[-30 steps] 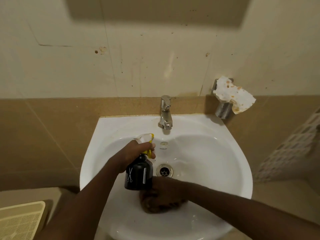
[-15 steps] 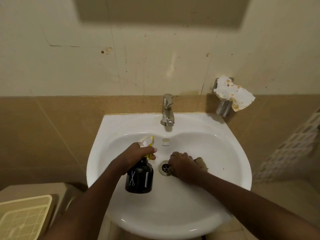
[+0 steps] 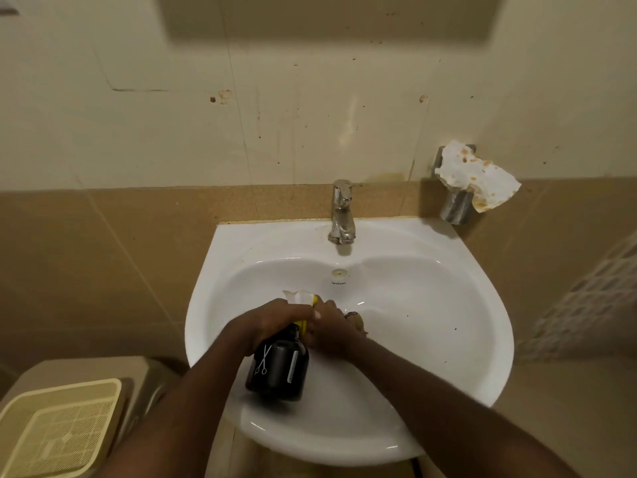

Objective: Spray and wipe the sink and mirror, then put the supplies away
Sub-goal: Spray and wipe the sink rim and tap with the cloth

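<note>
My left hand [image 3: 272,320] grips the neck of a black spray bottle [image 3: 279,369] with a white and yellow trigger head, holding it over the white sink [image 3: 448,288]. My right hand [image 3: 332,331] rests low in the bowl, pressed against the bottle's trigger side and covering the drain. It is closed on a small brown cloth [image 3: 356,320], of which only a bit shows behind the fingers. The chrome tap [image 3: 341,212] stands at the back of the sink.
A metal holder [image 3: 456,207] with a stained white paper [image 3: 477,177] over it is fixed to the wall right of the tap. A beige plastic basket [image 3: 58,429] sits low on the left. Tiled wall surrounds the sink.
My right hand moved from the front of the bowl to the drain, then left against the bottle. The left hand kept hold of the bottle over the bowl.
</note>
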